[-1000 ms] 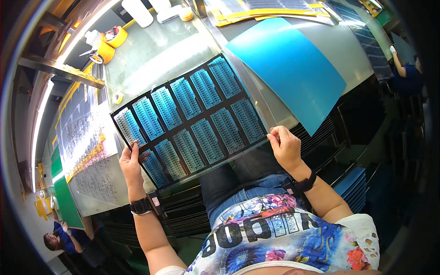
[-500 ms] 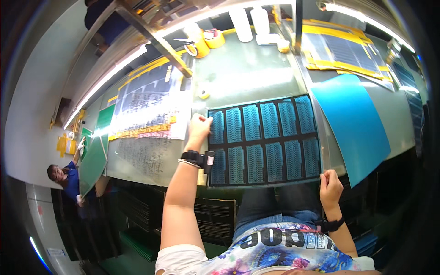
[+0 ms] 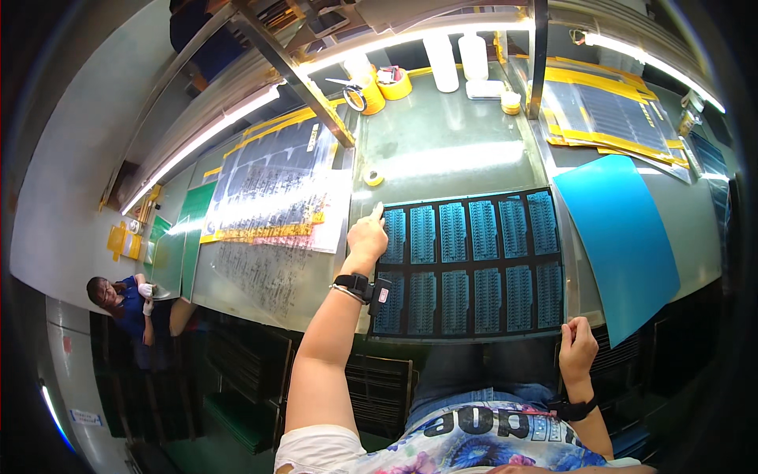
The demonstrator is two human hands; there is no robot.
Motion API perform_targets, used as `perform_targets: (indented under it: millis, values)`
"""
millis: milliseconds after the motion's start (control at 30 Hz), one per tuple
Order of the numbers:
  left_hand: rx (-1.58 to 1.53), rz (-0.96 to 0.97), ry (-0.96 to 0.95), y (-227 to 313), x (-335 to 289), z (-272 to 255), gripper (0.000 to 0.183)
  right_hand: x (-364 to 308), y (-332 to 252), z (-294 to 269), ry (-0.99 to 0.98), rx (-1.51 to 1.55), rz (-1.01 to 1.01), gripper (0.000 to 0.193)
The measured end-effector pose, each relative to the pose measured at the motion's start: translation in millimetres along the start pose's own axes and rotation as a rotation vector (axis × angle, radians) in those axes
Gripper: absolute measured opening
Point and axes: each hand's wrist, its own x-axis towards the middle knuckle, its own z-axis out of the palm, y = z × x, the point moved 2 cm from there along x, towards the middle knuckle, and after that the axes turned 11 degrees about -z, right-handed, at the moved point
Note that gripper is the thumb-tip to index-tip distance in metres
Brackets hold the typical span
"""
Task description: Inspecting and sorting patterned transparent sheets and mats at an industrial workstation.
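Observation:
A black film sheet with rows of blue patterned rectangles (image 3: 455,265) lies on the glass-topped table in front of me, a thin blue edge showing along its far side. At its far left corner is my left hand (image 3: 368,238), index finger stretched out onto the corner and the other fingers curled; it grips nothing that I can see. My right hand (image 3: 579,347) pinches the near right corner of the film sheet, thumb and fingers pressed together. Whether a separate panel lies beneath the film is hard to make out.
A plain blue sheet (image 3: 620,245) lies at the right, overhanging the front edge. Yellow-taped films (image 3: 268,178) lie left, others (image 3: 612,110) far right. Tape rolls (image 3: 395,83) and white bottles (image 3: 474,57) stand at the back under a metal frame post (image 3: 538,63). A co-worker (image 3: 126,304) is far left.
My left hand has gone from a pinch at the film's left edge to a stretched finger at its far corner. My right hand keeps its corner. The co-worker has let go of a green board.

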Motion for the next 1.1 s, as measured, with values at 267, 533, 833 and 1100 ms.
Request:
perform_targets:
  millis: [267,533,833,1100]
  values:
    - [0.221,0.148,0.170,8,-12,-5,0.058,24,-19,-18,-0.150,-0.277,-0.196,0.049]
    - [0.180,0.199,0.236,-5,-14,10,0.061,164,22,28,-0.338,-0.462,-0.597,0.061]
    - [0.119,0.179,0.188,-2,-17,8,0.058,217,39,64,-0.472,-0.583,-0.482,0.065]
    - [0.110,0.200,0.147,3,-14,10,0.060,226,30,55,-0.530,-0.635,-0.545,0.065]
